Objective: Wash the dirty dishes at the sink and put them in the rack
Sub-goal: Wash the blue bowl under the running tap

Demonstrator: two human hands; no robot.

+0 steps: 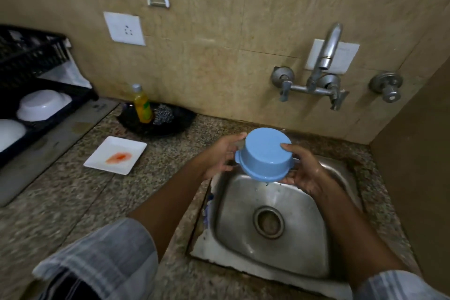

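A light blue bowl (264, 154) is held upside down over the back of the steel sink (304, 246), with water dripping from its rim. My left hand (219, 156) grips its left side and my right hand (303, 173) grips its right side. A white square plate (115, 154) with an orange-red smear lies on the counter to the left. The black dish rack (34, 61) stands at the far left and holds a white bowl (42, 105) and another white dish (9, 131).
A wall tap (326, 56) with two valves hangs above the sink, with no water running from it. A black tray (158, 119) at the back holds a yellow soap bottle (142, 105) and a steel scrubber (163, 114). A wall stands close on the right.
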